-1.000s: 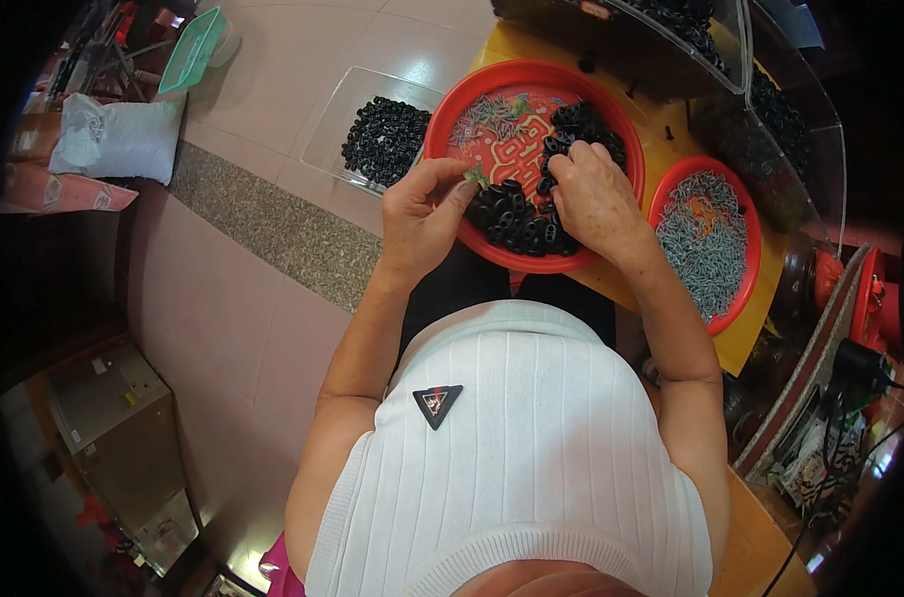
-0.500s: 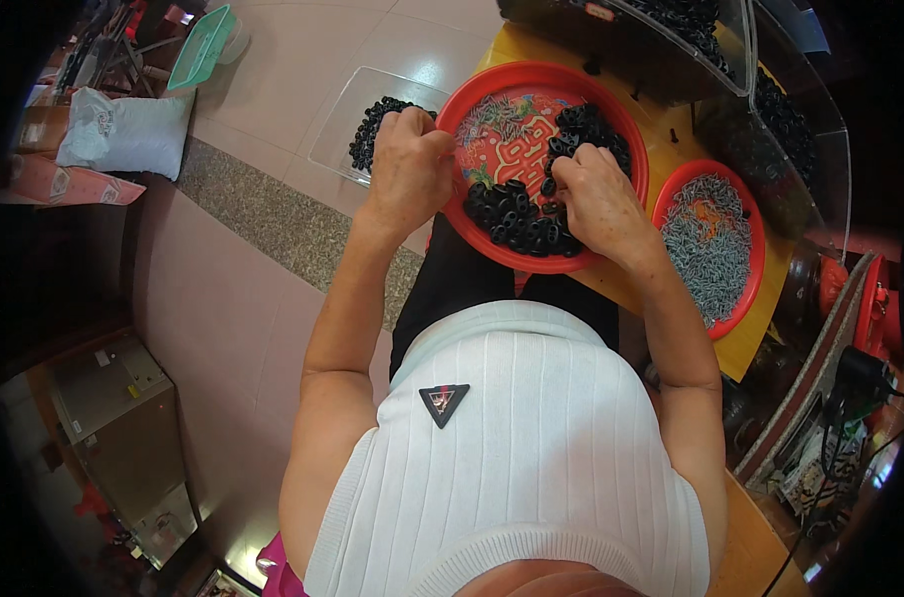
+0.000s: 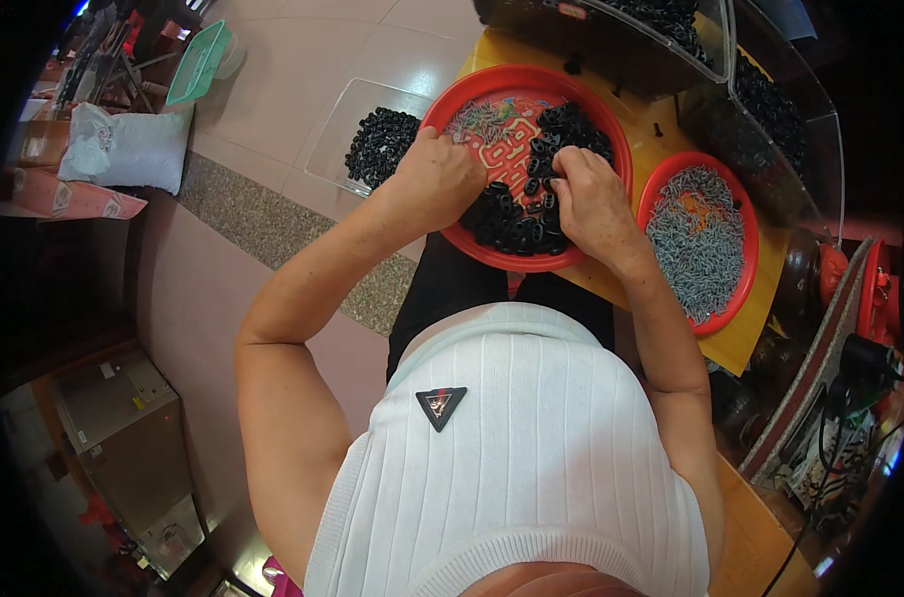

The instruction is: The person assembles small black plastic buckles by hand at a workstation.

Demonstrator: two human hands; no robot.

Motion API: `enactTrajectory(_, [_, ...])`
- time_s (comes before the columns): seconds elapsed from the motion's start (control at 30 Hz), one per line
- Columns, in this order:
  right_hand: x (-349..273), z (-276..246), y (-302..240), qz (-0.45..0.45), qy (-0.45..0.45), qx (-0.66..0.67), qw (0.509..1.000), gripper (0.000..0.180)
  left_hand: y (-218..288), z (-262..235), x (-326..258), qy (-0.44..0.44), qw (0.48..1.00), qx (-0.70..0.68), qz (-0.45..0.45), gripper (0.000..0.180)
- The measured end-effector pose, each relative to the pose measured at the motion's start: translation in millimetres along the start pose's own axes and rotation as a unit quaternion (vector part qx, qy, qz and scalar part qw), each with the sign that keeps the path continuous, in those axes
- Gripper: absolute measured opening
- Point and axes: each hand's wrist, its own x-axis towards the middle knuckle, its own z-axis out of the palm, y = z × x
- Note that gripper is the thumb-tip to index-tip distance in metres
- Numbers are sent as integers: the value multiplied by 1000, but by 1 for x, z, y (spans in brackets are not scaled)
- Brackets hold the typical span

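Pink cardboard, a long printed carton (image 3: 74, 194) bearing pale emblems too small to read, lies at the far left under a bulging white woven sack (image 3: 138, 149) with faint print. Below stands a brownish-grey metal cabinet (image 3: 123, 418) with a small yellow tag; above, a mint-green plastic basket (image 3: 197, 62) sits on glossy pinkish floor tiles (image 3: 208, 284) crossed by a speckled stone strip (image 3: 243, 209). Next comes a clear rectangular plastic tray (image 3: 334, 111) holding small, shiny black pieces (image 3: 380, 147).

The left hand (image 3: 440, 179) is curled, knuckles up, over the left side of a large round red plastic tray (image 3: 526, 263); its fingertips are hidden, so I cannot tell whether they grip anything. A black triangular badge (image 3: 440, 406), its detail illegible, marks the white ribbed sleeveless top. Inside the tray, pale raised ornamental characters show between silvery screws (image 3: 480, 121) and heaped black oval parts with holes (image 3: 516, 227). These parts lie just right of and below the left hand, and against the right hand (image 3: 568, 171), whose thumb and fingers bend close together; whether they pinch one is unclear.

Rightward, a yellow tabletop (image 3: 745, 348) carries a smaller red tray (image 3: 751, 249) full of grey screws (image 3: 701, 244).
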Motion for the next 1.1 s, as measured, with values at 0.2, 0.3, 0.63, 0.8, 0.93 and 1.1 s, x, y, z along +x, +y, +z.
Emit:
enactTrajectory(0.2, [-2, -1, 2, -15, 11, -10, 1000, 10, -2, 4, -3, 18, 997, 47, 52, 10])
enactTrajectory(0.3, [-2, -6, 1, 10, 33, 33, 999, 9, -9, 12, -5, 64, 996, 34, 50, 11])
enactTrajectory(0.63, [-1, 0, -6, 138, 33, 272, 952, 6, -14, 25, -18, 248, 915, -317, -37, 13])
enactTrajectory(0.8, [-3, 3, -23, 190, 3, 349, 918, 6, 6, 30, -21, 223, 453, -862, -31, 6])
enactTrajectory(0.93, [-5, 1, -39, 227, -24, 460, 858, 3, 21, 31, -19, 248, 313, -916, -32, 10])
enactTrajectory(1.1, [-6, 3, -49, 231, -16, 534, 813, 5, 28, 36, -20, 224, 234, -946, -3, 10])
